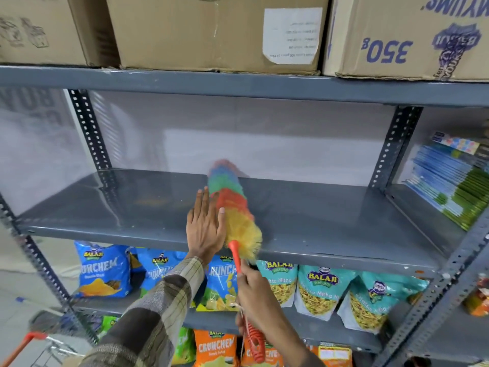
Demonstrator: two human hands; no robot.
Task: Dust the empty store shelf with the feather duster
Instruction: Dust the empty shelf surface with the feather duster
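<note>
Three cardboard boxes sit up top, the middle one with a white label stuck on it. Lower down there's a row of blue Crunchem snack bags next to teal Balaji Wafers bags, with orange Crunchem bags below those. Stacked blue and green packets lean off to the right.

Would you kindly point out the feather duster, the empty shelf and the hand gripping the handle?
feather duster [232,205]: head view, on the orange band of its fluffy head.
empty shelf [105,205]: head view, on its bare grey surface.
right hand [255,290]: head view, on its back.
</note>
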